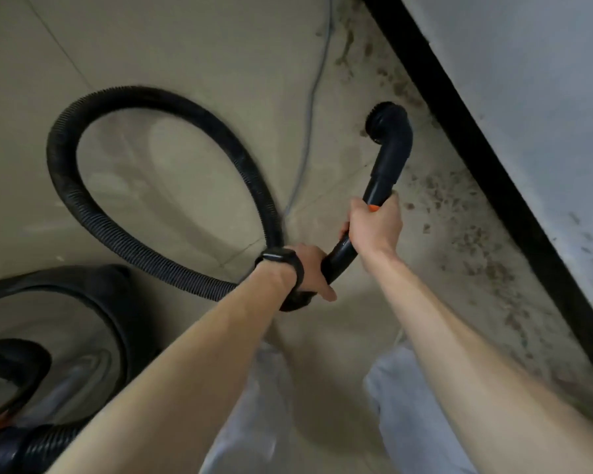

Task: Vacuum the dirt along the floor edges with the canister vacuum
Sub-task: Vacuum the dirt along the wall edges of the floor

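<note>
Grips the curved pipe (339, 258) with 2 hands, right hand (374, 227) near the orange collar (373, 207), left hand (305, 268) lower by the hose (83, 186). Steer the nozzle (387, 128), now near the baseboard (493, 186), slowly along the dirt (473, 241).

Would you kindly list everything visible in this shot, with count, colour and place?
hose: one, black, looped on the floor, left
nozzle: one, black with orange ring, near the dirt
vacuum: one, black, bottom left
cable: one, grey-blue, across the floor
dirt: many specks, dark, along the baseboard
baseboard: one, black, under the wall
wall: one, pale grey, right
floor: one, beige, underfoot
watch: one, black, left wrist
trousers: one pair, pale, bottom
left hand: one, grips the hose end
right hand: one, grips the nozzle
</note>
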The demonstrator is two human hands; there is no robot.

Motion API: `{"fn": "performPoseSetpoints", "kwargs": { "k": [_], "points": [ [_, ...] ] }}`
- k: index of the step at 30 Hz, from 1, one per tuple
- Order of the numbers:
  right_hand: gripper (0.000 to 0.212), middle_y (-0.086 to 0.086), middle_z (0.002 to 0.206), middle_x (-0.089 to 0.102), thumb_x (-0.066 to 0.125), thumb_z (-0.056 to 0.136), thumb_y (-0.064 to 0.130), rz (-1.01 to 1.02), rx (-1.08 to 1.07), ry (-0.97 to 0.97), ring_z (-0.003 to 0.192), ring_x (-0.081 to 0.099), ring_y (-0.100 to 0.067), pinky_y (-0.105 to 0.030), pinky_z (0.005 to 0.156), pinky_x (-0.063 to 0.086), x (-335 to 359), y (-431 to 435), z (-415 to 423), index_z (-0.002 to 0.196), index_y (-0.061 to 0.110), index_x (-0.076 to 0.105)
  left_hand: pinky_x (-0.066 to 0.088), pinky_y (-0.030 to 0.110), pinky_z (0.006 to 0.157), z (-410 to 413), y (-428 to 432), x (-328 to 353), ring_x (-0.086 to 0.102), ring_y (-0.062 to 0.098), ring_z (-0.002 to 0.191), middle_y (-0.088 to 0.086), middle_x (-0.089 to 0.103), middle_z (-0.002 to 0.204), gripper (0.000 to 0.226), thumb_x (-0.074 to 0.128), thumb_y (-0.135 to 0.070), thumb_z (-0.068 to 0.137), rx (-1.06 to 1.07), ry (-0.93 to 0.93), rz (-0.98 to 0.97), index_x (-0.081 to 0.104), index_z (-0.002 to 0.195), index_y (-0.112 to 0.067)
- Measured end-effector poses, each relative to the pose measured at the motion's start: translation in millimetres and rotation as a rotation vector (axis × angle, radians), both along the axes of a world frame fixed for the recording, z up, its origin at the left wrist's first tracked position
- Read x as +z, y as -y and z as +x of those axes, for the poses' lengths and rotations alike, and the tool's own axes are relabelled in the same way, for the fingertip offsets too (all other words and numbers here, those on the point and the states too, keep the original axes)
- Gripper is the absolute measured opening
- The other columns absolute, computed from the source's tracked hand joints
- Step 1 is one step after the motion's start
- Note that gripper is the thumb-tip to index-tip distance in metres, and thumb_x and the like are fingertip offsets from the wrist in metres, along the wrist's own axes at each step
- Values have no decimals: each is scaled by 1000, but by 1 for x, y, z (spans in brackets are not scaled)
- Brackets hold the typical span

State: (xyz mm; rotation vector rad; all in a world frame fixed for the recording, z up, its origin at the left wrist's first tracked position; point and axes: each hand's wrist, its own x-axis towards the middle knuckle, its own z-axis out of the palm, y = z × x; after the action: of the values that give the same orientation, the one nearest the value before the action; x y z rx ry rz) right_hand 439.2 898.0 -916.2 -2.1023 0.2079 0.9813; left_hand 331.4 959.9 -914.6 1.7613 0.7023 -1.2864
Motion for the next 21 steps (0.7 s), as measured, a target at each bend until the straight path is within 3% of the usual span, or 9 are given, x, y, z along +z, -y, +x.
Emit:
{"fn": "performPoseSetpoints", "kwargs": {
  "k": [3, 5, 9, 11, 13, 14, 17, 21],
  "points": [
    [17, -4, 67, 61, 58, 84, 16, 57, 27, 45, 38, 61, -16, -24, 38, 45, -26, -15, 11, 90, 26, 45, 49, 40, 100, 22, -26, -28, 60, 19, 106, -1, 64, 121, 73, 88, -41, 64, 143, -61, -202, 56, 128, -24],
    [17, -3, 66, 61, 57, 82, 16, 99, 38, 77, 38, 60, -15, -24, 38, 47, -40, -26, 19, 89, 27, 45, 42, 44, 108, 37, -46, -38, 52, 20, 118, -2, 56, 133, 84, 88, -39, 64, 99, -64, -229, 48, 137, -27],
    [20, -2, 68, 63, 58, 83, 18, 165, 65, 115, 40, 63, -14, -27, 41, 50, -62, -55, 40, 101, 23, 50, 34, 48, 112, 69, -85, -54, 39, 26, 136, -2, 46, 146, 93, 88, -44, 63, -60, -117, -197, 42, 142, -30],
    [21, -6, 76, 67, 59, 83, 21, 156, 112, 123, 44, 66, -15, -31, 43, 54, -73, -67, 50, 103, 20, 51, 38, 44, 108, 87, -104, -59, 34, 26, 140, -3, 42, 150, 95, 87, -44, 65, -154, -167, -168, 38, 145, -31],
    [24, -10, 83, 70, 60, 78, 24, 151, 150, 106, 50, 69, -19, -37, 48, 59, -85, -75, 57, 101, 19, 54, 48, 32, 90, 102, -124, -68, 45, 25, 132, -1, 49, 142, 80, 85, -32, 70, -223, -95, 7, 47, 141, -27],
    [24, -11, 84, 69, 60, 77, 24, 168, 146, 84, 48, 68, -20, -37, 46, 57, -91, -77, 60, 100, 17, 55, 50, 30, 84, 107, -133, -75, 52, 26, 123, 2, 54, 136, 69, 81, -26, 74, -237, 13, 183, 53, 136, -24],
    [22, -10, 76, 66, 60, 77, 19, 207, 121, 42, 41, 64, -18, -31, 43, 52, -109, -82, 66, 98, 13, 56, 47, 37, 81, 114, -151, -98, 57, 31, 110, 10, 56, 127, 45, 60, -21, 86, -212, 390, 723, 51, 130, -18],
    [18, -5, 64, 62, 60, 75, 16, 242, 62, 26, 39, 60, -17, -31, 44, 51, -124, -80, 79, 91, 10, 55, 42, 43, 82, 112, -155, -138, 49, 34, 113, 12, 47, 130, 45, 54, -29, 90, -69, 520, 938, 42, 133, -21]
  ]
}}
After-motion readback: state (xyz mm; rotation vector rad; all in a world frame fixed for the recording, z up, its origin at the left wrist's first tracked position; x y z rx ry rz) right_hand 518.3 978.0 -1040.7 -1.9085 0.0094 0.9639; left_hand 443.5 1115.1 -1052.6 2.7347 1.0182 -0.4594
